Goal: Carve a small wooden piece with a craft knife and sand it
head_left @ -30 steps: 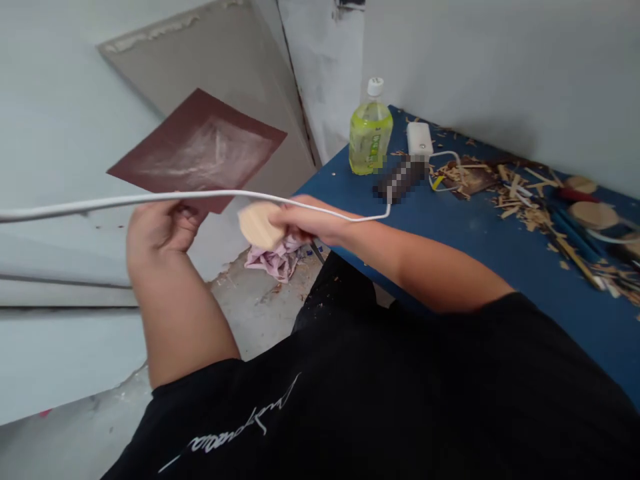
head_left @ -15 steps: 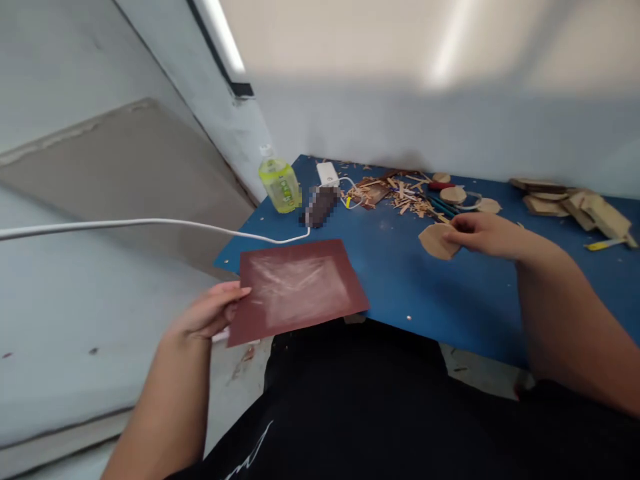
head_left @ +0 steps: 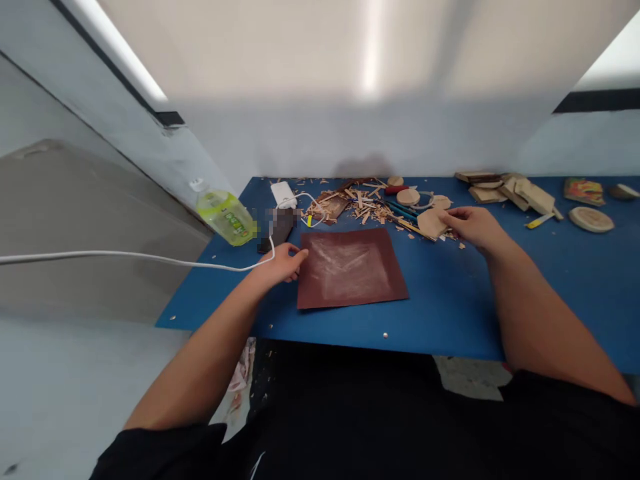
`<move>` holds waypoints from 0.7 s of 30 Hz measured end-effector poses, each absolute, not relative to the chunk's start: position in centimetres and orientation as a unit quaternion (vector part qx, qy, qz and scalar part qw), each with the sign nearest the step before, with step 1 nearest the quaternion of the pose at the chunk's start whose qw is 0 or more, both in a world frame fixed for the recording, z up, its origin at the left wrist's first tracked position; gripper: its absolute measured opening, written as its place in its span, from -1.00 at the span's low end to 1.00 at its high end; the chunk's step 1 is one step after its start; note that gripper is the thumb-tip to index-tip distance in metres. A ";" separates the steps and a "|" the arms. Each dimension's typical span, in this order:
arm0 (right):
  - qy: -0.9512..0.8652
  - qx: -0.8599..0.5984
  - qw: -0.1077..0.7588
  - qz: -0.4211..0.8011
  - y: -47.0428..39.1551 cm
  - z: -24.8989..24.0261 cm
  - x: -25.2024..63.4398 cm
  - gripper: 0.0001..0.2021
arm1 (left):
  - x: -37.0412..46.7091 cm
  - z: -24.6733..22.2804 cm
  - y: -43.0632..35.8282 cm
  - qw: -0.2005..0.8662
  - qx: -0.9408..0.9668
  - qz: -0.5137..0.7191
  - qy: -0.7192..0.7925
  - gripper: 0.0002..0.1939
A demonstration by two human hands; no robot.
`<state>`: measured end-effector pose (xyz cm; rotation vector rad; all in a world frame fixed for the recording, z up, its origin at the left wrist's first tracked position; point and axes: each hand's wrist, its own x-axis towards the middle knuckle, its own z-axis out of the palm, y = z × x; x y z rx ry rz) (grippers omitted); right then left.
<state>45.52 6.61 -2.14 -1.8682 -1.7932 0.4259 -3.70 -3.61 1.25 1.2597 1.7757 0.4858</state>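
Observation:
A reddish-brown sheet of sandpaper (head_left: 353,270), dusted pale across its middle, is over the front part of the blue table (head_left: 440,313). My left hand (head_left: 284,262) pinches its left edge between thumb and fingers. Farther right, my right hand (head_left: 473,227) grips a thin, pale wooden piece (head_left: 431,225) with a partly rounded outline, held just in front of the wood scraps. Round wooden discs (head_left: 408,197) lie behind that piece, near a red-handled tool (head_left: 397,190) and some teal-handled tools (head_left: 403,212).
A bottle of yellow-green liquid (head_left: 227,217) stands at the left, near a white power bank (head_left: 283,195) and a dark phone-like object (head_left: 280,227). A white cable (head_left: 150,254) crosses above my left wrist. Shavings (head_left: 367,207), wood blocks (head_left: 530,195) and a yellow cutter (head_left: 540,221) lie farther back.
My left hand has carried the sandpaper forward, from the table's front edge to over the tabletop. My right hand still grips the wooden piece, now nearer the scraps. The view has turned right.

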 end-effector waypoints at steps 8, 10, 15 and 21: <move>-0.738 -0.632 0.235 0.011 6.2 -3.5 43.9 -0.65 | 3.4 4.7 -7.9 0.449 0.740 0.190 0.463 -0.50; -0.783 -0.588 0.201 0.000 5.9 -3.8 42.7 -0.64 | 4.9 6.6 -9.6 0.483 0.777 0.207 0.348 -0.34; -0.810 -0.565 0.140 -0.071 5.4 -4.4 41.1 -0.59 | 5.8 12.4 -10.5 0.450 0.857 0.212 0.134 -0.02; -0.801 -0.579 0.126 -0.091 5.8 -5.1 40.5 -0.61 | 5.6 16.4 -8.0 0.400 0.900 0.044 0.168 -0.23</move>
